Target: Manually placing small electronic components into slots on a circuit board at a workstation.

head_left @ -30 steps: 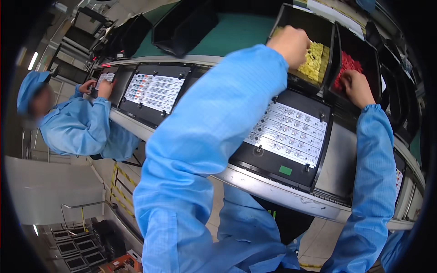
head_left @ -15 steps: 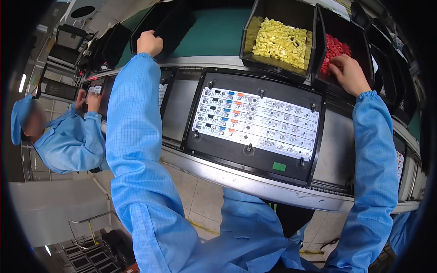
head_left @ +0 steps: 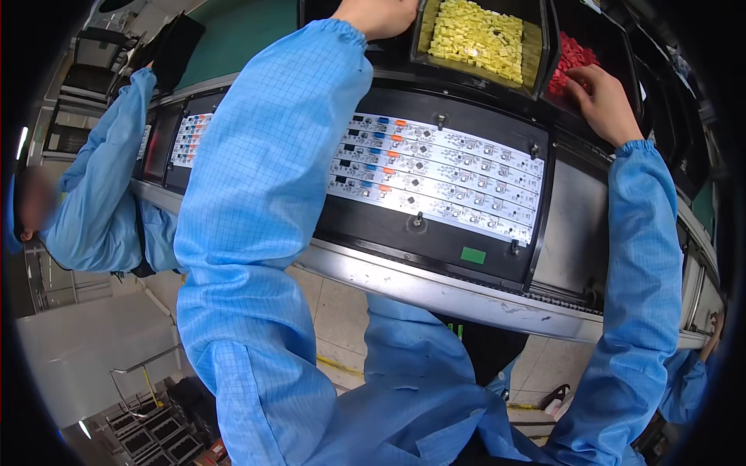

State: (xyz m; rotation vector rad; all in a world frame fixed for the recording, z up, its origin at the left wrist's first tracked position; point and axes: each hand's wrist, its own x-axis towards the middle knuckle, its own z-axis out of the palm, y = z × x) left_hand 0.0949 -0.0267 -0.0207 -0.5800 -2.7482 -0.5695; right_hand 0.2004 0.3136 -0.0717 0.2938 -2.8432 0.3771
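Observation:
At the top edge my left hand (head_left: 378, 17) is closed at a black bin (head_left: 394, 58) beside the yellow parts; its fingertips are partly cut off. My right hand (head_left: 604, 101) reaches into another black bin, its fingers curled at small red parts (head_left: 576, 53). What lies between those fingertips is hidden. Between the hands stands a bin of small yellow parts (head_left: 475, 39). Below the bins, a black fixture (head_left: 365, 220) holds several white circuit board strips (head_left: 466, 182) with black, blue and orange components. My left sleeve covers the strips' left end.
A metal rail (head_left: 404, 281) runs along the line's near edge. Farther left, another fixture carries more board strips (head_left: 192, 140). A co-worker in blue (head_left: 101, 202) stands at left; another person's sleeve (head_left: 684, 388) shows at lower right. Green matting (head_left: 241, 39) lies beyond the line.
My left hand has moved right with the black bin, which now sits beside the yellow parts. My right hand stays at the red parts. The left co-worker's arm has reached farther forward.

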